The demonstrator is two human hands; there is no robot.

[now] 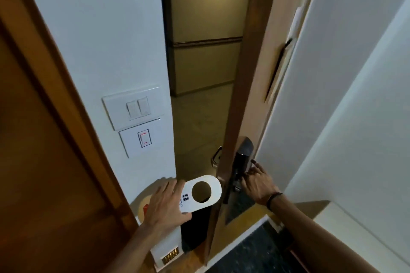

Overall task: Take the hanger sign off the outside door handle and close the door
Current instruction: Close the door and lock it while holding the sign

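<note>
Holding the hanger sign (200, 193) by its lower end, the left hand (165, 203) has its fingers curled over the card's face with the thumb underneath, so the round cut-out sits free beyond the fingertips, just beside the edge of the door (250, 86) and clear of the outside handle (216, 157), which shows as a pale metal loop on the far face. The sign looks like a thin white card: very light, a little flexible, smooth enough to slip if pinched loosely, and easy to crease, so a flat pinch well below the hole suits it better than squeezing the narrow ring around the cut-out. The right hand (255, 182) is spread open beside the dark inside handle (241, 162) and lock plate, fingertips close to or just touching it; whether it has any real grip I cannot tell. The door stands partly open onto a dim corridor. It looks solid and heavy, so it will likely want a steady pull on the lever rather than a flick, with the card kept out of the closing gap.
</note>
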